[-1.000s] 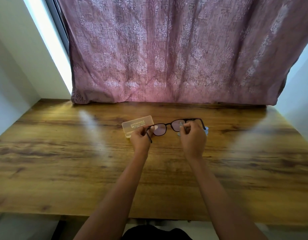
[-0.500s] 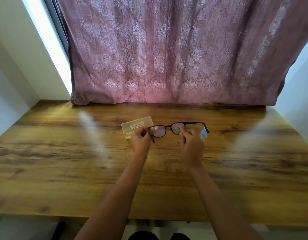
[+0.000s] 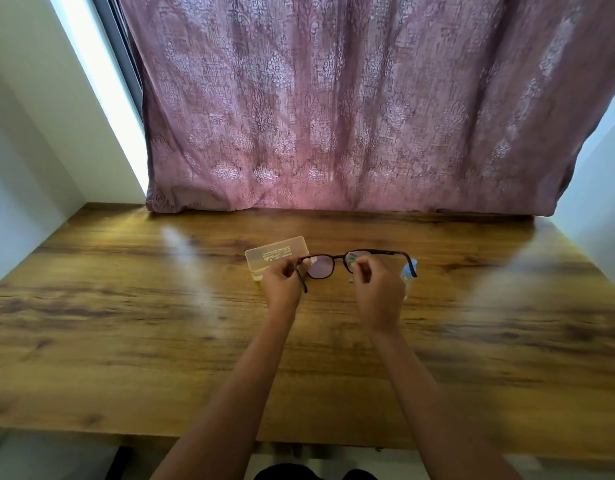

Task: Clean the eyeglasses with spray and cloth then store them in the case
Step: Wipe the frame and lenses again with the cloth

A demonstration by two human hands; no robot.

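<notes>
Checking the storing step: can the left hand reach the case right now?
Probably yes. The case lies on the table just beyond the left hand, with nothing between them. But that hand grips one end of the eyeglasses, so it would have to let go first.

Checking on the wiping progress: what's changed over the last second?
The eyeglasses tipped a little flatter as the right hand, pinching one lens, slid slightly toward the person. The left hand kept its hold on the other end; the case and spray bottle stayed put.
</notes>
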